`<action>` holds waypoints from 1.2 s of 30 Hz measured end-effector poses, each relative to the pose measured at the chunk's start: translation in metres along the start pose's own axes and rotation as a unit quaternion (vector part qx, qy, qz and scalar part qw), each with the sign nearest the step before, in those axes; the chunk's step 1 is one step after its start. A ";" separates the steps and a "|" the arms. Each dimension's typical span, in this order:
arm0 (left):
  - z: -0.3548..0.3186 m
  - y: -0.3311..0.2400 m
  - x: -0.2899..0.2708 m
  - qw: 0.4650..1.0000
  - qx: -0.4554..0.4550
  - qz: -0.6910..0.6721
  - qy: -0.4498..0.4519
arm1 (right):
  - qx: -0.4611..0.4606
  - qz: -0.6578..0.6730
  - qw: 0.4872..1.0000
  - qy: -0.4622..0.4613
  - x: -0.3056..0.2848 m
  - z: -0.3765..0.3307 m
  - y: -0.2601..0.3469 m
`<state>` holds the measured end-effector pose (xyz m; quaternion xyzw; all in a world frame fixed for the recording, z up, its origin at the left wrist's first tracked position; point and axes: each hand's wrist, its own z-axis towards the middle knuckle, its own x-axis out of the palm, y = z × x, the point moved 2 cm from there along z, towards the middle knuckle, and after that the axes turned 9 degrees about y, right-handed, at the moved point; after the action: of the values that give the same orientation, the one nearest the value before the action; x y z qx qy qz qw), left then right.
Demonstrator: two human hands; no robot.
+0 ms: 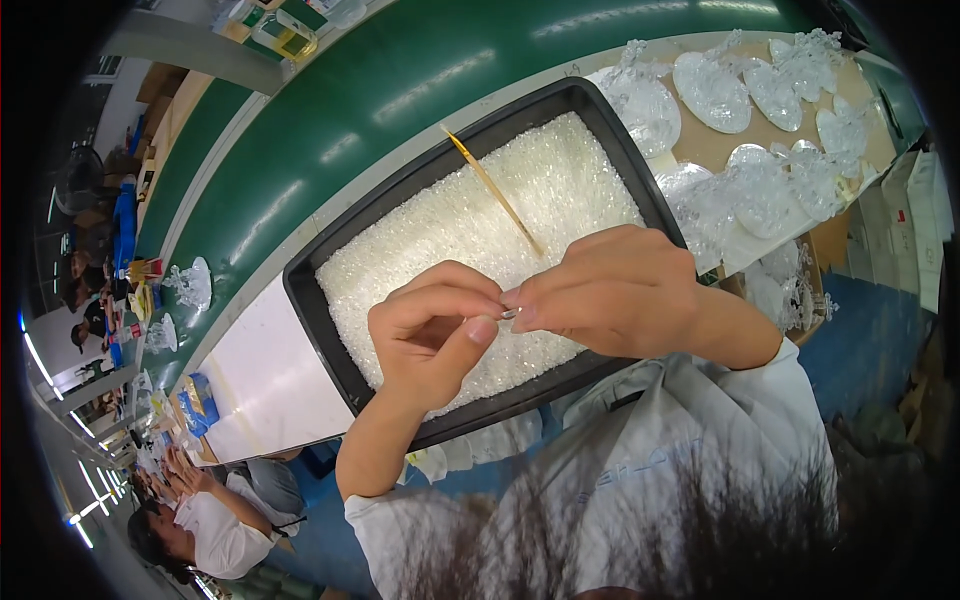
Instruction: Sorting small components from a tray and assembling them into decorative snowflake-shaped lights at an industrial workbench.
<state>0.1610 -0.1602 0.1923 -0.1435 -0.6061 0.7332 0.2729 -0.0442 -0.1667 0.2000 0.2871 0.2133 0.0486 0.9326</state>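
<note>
My left hand [428, 325] and my right hand [610, 292] meet above a black tray [335, 375] filled with clear, glittering granules [400, 240]. Between the fingertips of both hands is a small shiny silvery piece [510, 314], pinched from either side. Most of it is hidden by the fingers, so its kind does not show. A thin brush [497, 194] with a yellow handle lies across the granules just beyond my hands, one end resting over the far rim.
Several clear plastic ornaments with round bases [712, 90] stand on a board at the right. A green tabletop [400, 95] runs behind the tray. A bottle of yellowish liquid [285, 33] stands at the far left. Another person [225, 520] sits at the lower left.
</note>
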 end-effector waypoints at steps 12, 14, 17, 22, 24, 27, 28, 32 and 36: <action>0.003 -0.004 0.003 0.998 0.024 0.053 0.015 | -0.014 -0.003 1.000 0.013 0.000 -0.003 -0.001; 0.003 -0.006 0.003 0.997 0.013 0.072 0.015 | -0.013 0.001 1.000 0.021 0.000 -0.002 -0.001; 0.003 -0.006 0.003 0.997 0.012 0.069 0.011 | -0.025 -0.004 0.999 0.024 0.000 -0.003 -0.002; 0.004 -0.007 0.003 0.997 0.007 0.073 0.016 | -0.035 0.000 0.999 0.024 0.001 -0.003 -0.003; 0.003 -0.007 0.003 0.997 0.003 0.069 0.019 | -0.031 0.006 0.999 0.024 0.001 -0.004 -0.004; 0.001 -0.007 0.005 0.998 -0.005 0.066 0.012 | -0.017 0.020 0.999 0.027 0.001 -0.005 -0.005; 0.001 -0.007 0.005 0.998 -0.008 0.066 0.003 | -0.008 0.027 0.999 0.030 0.000 -0.005 -0.006; 0.002 -0.003 0.003 0.999 0.022 0.045 0.001 | -0.008 0.000 0.999 0.032 -0.002 -0.003 -0.005; 0.001 -0.002 0.001 0.998 0.014 0.054 -0.002 | -0.005 0.005 0.999 0.037 -0.001 -0.003 -0.005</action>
<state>0.1602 -0.1607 0.1943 -0.1708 -0.5876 0.7557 0.2334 -0.0468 -0.1694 0.1958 0.2815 0.2458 0.0646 0.9253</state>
